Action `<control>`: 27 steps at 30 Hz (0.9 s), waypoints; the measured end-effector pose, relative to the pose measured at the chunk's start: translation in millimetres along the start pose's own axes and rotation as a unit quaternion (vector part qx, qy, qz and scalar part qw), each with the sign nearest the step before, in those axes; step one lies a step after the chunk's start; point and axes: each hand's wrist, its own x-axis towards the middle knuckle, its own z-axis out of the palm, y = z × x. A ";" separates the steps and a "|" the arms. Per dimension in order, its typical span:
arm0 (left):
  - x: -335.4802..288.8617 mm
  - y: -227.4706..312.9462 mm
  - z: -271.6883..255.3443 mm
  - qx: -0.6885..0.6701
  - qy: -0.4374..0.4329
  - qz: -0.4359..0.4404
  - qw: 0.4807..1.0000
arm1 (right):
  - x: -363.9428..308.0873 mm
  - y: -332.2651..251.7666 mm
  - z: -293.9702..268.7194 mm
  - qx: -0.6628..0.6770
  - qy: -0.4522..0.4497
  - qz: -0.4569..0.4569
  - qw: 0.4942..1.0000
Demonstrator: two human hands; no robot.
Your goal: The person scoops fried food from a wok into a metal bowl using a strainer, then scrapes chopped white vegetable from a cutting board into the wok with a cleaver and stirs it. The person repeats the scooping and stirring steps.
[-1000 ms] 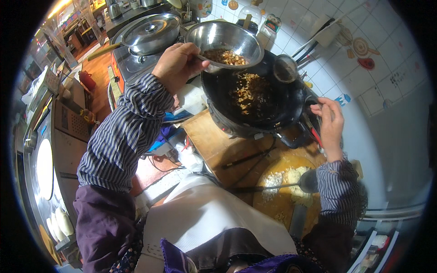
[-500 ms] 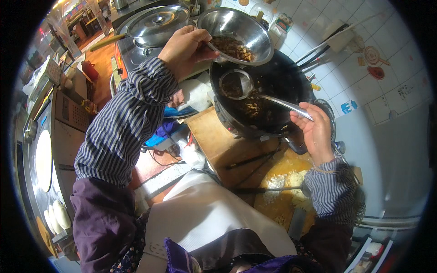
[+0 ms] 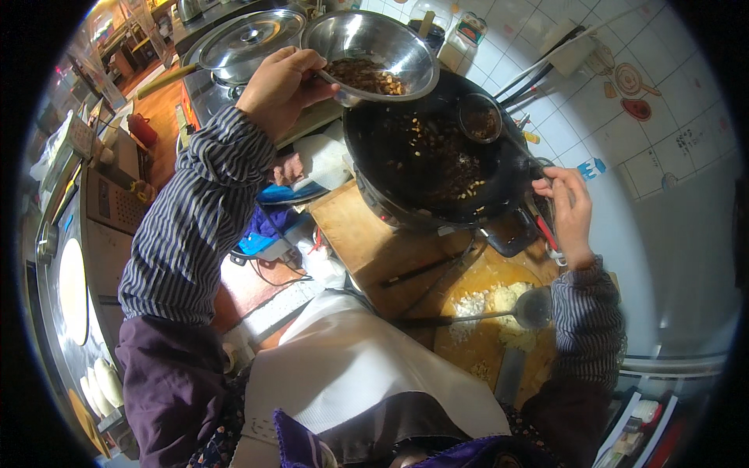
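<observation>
With the thumb and fingers of my left hand point(image 3: 282, 92) closed on its near rim, a steel mixing bowl point(image 3: 402, 48) is held over the far left edge of the black wok point(image 3: 390, 168). Dark brown chopped food point(image 3: 363, 76) lies inside the bowl, which leans toward me. My right hand point(image 3: 573, 214) pinches the handle of a round-headed ladle point(image 3: 480, 118) at the wok's right side. The ladle's head rests low against the far right wall of the wok, with brown bits in it. Scattered brown and yellowish pieces point(image 3: 460, 187) lie on the wok's bottom.
A lidded steel pan point(image 3: 250, 47) stands on the stove at far left. Below the wok, a wooden board point(image 3: 491, 285) carries pale chopped food, a dark spatula point(image 3: 534, 308) and a cleaver-like blade point(image 3: 511, 374). A tiled wall point(image 3: 601, 70) rises behind at right.
The ladle's head has swung from the wok's near left to its far right. My right hand has moved right and down; the bowl has shifted left. Food is more spread in the wok.
</observation>
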 end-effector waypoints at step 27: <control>1.1 0.5 -4.0 0.073 0.012 0.025 0.997 | -23.9 -21.9 6.4 0.335 0.086 0.239 0.907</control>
